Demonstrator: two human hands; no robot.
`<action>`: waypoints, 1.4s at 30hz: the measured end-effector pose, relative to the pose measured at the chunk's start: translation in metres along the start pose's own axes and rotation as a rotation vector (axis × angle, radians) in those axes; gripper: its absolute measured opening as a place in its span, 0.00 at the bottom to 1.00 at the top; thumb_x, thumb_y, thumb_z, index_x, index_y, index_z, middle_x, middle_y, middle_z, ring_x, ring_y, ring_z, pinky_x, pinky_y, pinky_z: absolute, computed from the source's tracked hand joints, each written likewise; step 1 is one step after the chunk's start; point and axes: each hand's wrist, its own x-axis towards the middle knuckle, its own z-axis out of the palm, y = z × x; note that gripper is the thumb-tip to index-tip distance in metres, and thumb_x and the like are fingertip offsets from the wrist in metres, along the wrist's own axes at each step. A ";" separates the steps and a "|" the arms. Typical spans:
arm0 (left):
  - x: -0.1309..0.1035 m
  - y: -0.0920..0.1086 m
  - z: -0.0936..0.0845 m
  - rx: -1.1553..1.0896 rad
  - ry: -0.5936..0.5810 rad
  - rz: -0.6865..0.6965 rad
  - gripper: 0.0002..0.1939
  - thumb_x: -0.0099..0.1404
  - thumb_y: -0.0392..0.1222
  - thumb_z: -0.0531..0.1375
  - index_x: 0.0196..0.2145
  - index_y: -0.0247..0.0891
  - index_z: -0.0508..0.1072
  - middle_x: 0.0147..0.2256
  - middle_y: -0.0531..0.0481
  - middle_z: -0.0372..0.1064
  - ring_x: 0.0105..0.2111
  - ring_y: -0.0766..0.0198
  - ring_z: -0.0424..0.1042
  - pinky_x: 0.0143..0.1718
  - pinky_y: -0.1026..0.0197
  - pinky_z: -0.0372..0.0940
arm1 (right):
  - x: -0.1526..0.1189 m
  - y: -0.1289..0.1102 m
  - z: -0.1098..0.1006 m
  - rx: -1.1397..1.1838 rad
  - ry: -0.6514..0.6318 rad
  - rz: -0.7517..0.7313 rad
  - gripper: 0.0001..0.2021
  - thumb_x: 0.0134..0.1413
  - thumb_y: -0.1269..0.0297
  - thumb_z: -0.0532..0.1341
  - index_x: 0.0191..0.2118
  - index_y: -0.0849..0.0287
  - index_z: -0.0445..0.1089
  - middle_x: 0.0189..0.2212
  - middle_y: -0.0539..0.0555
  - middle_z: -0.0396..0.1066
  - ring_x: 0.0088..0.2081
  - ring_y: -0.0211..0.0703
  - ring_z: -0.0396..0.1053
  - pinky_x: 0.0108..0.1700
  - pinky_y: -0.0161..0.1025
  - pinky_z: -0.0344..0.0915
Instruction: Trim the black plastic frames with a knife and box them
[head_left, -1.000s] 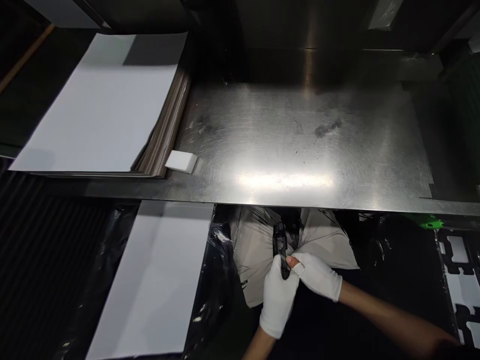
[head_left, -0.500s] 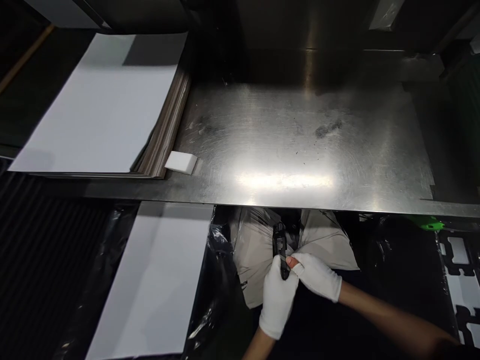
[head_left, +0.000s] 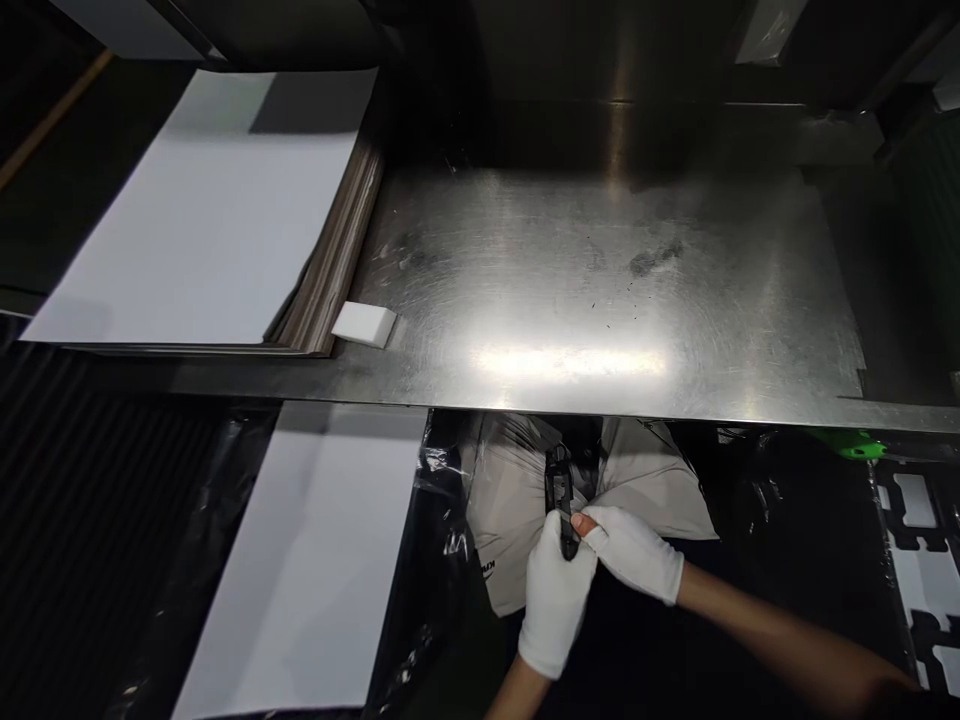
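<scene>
My left hand (head_left: 556,605), in a white glove, is closed around the lower end of a black elongated tool (head_left: 559,485); its exact kind is not clear. The tool points away from me above my lap, and its far part shows past my fingers. My right hand (head_left: 636,552), gloved too but with a bare thumb tip, comes in from the right with its fingers curled. Its thumb meets the tool's side close to my left thumb. What the right fingertips pinch is hidden.
A metal worktop (head_left: 600,270) spans the space ahead. On its left are a thick stack of white-topped sheets (head_left: 202,210) and a small white block (head_left: 364,325). Below lies a white sheet (head_left: 315,560) on black plastic. At right are a green object (head_left: 859,445) and black cut-out pieces (head_left: 911,540).
Both hands and the black tool stay practically where they were. The view has shifted very slightly, and reflections on the black plastic look different.
</scene>
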 end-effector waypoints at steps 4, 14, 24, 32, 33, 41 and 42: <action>-0.001 0.000 -0.001 -0.056 0.001 -0.014 0.11 0.65 0.50 0.63 0.33 0.44 0.66 0.31 0.53 0.70 0.32 0.59 0.68 0.35 0.59 0.64 | -0.002 -0.003 -0.001 0.022 -0.032 0.001 0.19 0.77 0.54 0.51 0.32 0.55 0.62 0.30 0.52 0.71 0.33 0.44 0.67 0.36 0.39 0.57; -0.004 0.002 -0.005 -0.142 -0.018 0.007 0.08 0.62 0.45 0.64 0.32 0.43 0.67 0.29 0.54 0.68 0.32 0.59 0.67 0.32 0.61 0.63 | -0.003 -0.005 -0.002 -0.066 -0.096 0.014 0.19 0.77 0.53 0.51 0.34 0.58 0.67 0.32 0.55 0.74 0.34 0.46 0.70 0.36 0.39 0.59; -0.007 -0.003 -0.005 -0.163 -0.033 0.029 0.07 0.62 0.45 0.63 0.34 0.42 0.68 0.31 0.54 0.68 0.33 0.59 0.67 0.35 0.59 0.65 | -0.008 -0.009 -0.004 -0.142 -0.155 -0.006 0.23 0.79 0.52 0.50 0.34 0.58 0.70 0.32 0.54 0.75 0.34 0.45 0.70 0.37 0.39 0.59; -0.008 -0.003 -0.004 -0.118 0.001 0.017 0.11 0.65 0.48 0.64 0.32 0.44 0.65 0.29 0.54 0.68 0.31 0.59 0.66 0.32 0.59 0.63 | -0.011 -0.010 0.003 -0.125 -0.078 0.019 0.23 0.80 0.54 0.50 0.29 0.56 0.62 0.27 0.51 0.68 0.30 0.41 0.64 0.33 0.38 0.54; -0.008 -0.004 -0.003 -0.111 0.007 0.021 0.12 0.65 0.49 0.64 0.32 0.44 0.64 0.28 0.54 0.67 0.31 0.59 0.65 0.32 0.60 0.62 | -0.011 -0.009 0.003 -0.131 -0.073 0.018 0.24 0.80 0.54 0.50 0.29 0.56 0.63 0.27 0.51 0.68 0.30 0.41 0.64 0.33 0.38 0.54; -0.007 -0.003 -0.003 -0.078 -0.018 0.016 0.14 0.68 0.50 0.63 0.32 0.44 0.63 0.30 0.54 0.67 0.32 0.60 0.65 0.34 0.59 0.63 | -0.012 -0.010 0.003 -0.133 0.000 0.028 0.24 0.80 0.52 0.48 0.29 0.56 0.62 0.28 0.52 0.70 0.31 0.43 0.65 0.35 0.40 0.55; -0.007 0.000 -0.007 -0.105 -0.050 0.019 0.14 0.68 0.51 0.64 0.33 0.43 0.65 0.31 0.53 0.68 0.33 0.59 0.66 0.36 0.58 0.64 | -0.013 -0.011 -0.001 -0.124 -0.015 0.017 0.25 0.80 0.51 0.48 0.29 0.55 0.62 0.28 0.52 0.70 0.31 0.43 0.65 0.35 0.40 0.55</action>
